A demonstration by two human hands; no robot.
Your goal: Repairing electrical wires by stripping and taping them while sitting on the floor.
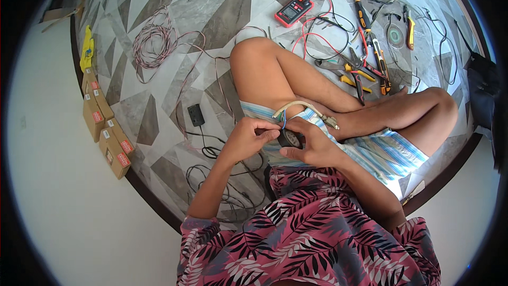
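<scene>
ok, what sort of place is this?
Probably an ordinary room, its patterned floor doubling as a makeshift electrical workspace: a red-and-black digital multimeter and a coil of thin two-strand wire lie on it, with small cardboard boxes by the wall.

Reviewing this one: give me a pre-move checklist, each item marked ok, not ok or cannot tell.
1. Tape roll in hand: ok, held in the right hand.
2. Left hand gripping the blue wire: cannot tell; fingertips are close, exact grip unclear.
3. Blue wire fully covered: cannot tell, partly hidden by fingers.
4. Pale cable within reach: ok, arching just above both hands.
5. Black cords beside the left forearm untangled: not ok, they lie looped.
6. Multimeter reading: cannot tell, screen too small.
</scene>
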